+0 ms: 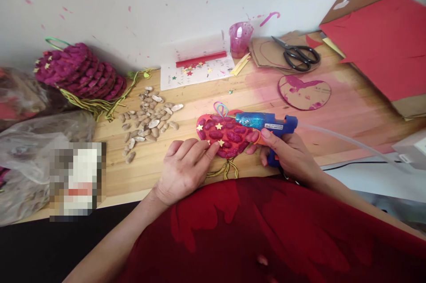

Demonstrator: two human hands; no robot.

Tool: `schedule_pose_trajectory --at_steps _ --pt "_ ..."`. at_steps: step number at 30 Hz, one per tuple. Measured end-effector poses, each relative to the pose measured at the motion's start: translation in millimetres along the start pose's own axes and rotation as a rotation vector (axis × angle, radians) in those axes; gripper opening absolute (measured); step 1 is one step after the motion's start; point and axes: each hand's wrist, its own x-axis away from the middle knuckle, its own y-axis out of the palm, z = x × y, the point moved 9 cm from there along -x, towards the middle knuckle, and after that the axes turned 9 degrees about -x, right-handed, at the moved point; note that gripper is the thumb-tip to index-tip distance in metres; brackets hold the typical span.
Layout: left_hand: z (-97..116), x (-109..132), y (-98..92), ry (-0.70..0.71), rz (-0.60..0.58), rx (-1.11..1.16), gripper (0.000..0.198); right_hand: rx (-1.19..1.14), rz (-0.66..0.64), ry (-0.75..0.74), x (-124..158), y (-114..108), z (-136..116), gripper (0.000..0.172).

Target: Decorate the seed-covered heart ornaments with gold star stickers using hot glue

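Head view: the left hand (181, 170) lies palm down on the wooden tabletop (349, 105) near its front edge. Its fingers are loosely extended and grip nothing. The index fingertip presses on the lower left rim of the red heart ornament (224, 136), beside a gold star.

The heart ornament lies flat at the middle of the front edge, between the two hands. Its face carries magenta shells and small gold stars. A thin loop stands at its top and yellow-green cords trail from its tip toward the front edge.

The right hand (289, 154) is closed around the handle of the blue glue gun (266, 122), index finger on the orange trigger. The gun's glittered barrel runs level over the upper part of the ornament, nozzle pointing left. A clear glue stick (346, 141) projects from the gun's rear toward the right edge.

A scatter of pale shells (149, 121) lies left of the ornament. A stack of purple ornaments (80, 72) sits at the far left corner. Along the far edge lie a sticker sheet (196, 72), a pink cup (240, 39) and scissors (299, 54). A paint-stained cardboard heart (304, 92) lies in front of the scissors, well apart from the gun.
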Motion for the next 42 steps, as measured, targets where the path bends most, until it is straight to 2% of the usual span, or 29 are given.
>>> schedule_pose_trajectory --at_steps 13,30,36,42 --pt "5 -1 7.4 0.020 -0.040 0.052 0.034 0.010 0.003 -0.013 -1 0 -1 0.046" --pt "10 -7 5.1 0.018 -0.007 0.052 0.028 0.049 0.010 -0.019 0 1 -4 0.049" --pt "8 1 3.7 -0.003 -0.025 0.070 0.040 0.019 0.000 -0.013 0 3 -4 0.047" --pt "4 8 7.3 -0.047 -0.034 0.090 0.038 0.003 0.009 -0.023 0 2 -4 0.046"
